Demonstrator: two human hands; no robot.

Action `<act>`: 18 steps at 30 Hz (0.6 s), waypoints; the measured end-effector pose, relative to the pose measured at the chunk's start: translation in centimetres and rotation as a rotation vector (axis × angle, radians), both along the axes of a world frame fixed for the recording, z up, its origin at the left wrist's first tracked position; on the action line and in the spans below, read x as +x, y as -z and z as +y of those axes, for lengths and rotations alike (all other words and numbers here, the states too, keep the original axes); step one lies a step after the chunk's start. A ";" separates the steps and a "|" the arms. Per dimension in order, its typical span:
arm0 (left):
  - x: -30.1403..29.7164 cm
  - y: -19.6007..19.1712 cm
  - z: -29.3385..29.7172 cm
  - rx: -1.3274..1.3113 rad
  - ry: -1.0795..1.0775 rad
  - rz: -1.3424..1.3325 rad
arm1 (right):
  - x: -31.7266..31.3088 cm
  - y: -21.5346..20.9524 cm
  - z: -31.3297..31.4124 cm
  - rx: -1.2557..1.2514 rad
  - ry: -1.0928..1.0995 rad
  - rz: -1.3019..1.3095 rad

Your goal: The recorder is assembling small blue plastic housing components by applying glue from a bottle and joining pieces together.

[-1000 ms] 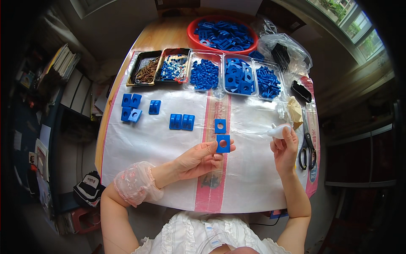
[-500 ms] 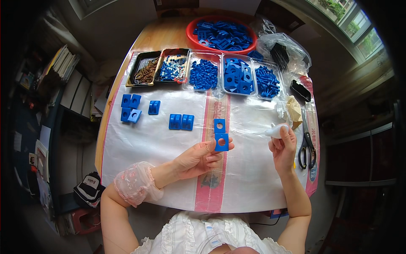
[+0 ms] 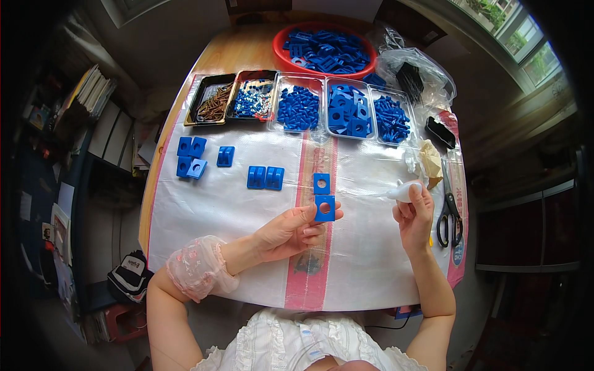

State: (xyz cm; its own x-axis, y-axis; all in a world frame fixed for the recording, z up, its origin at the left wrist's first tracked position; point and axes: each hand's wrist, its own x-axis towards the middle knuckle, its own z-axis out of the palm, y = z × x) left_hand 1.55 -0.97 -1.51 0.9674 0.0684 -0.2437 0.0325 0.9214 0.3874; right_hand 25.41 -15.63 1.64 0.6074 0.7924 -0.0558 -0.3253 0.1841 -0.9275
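Okay, my left hand pinches a blue square block with a hole at the fingertips, just right of frame centre, thumb on its lower edge. My right hand is closed around a small white piece, right of the block, near scissors.

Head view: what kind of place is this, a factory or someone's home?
Probably a home room used for hand assembly work. A wooden table under a plastic sheet holds trays of blue plastic parts and a red basin; books and a window flank it.
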 end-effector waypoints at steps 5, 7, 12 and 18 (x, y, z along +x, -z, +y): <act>0.0 0.0 0.0 0.011 0.001 0.002 | 0.0 0.0 0.0 0.001 -0.004 0.003; 0.0 -0.1 0.0 0.013 0.002 0.011 | 0.0 -0.1 0.0 -0.004 -0.003 0.001; 0.0 -0.2 0.1 0.011 0.005 0.002 | 0.0 0.0 0.0 -0.006 0.001 0.005; 0.0 -0.3 0.1 0.015 0.006 0.010 | 0.0 0.0 0.0 -0.003 -0.004 0.008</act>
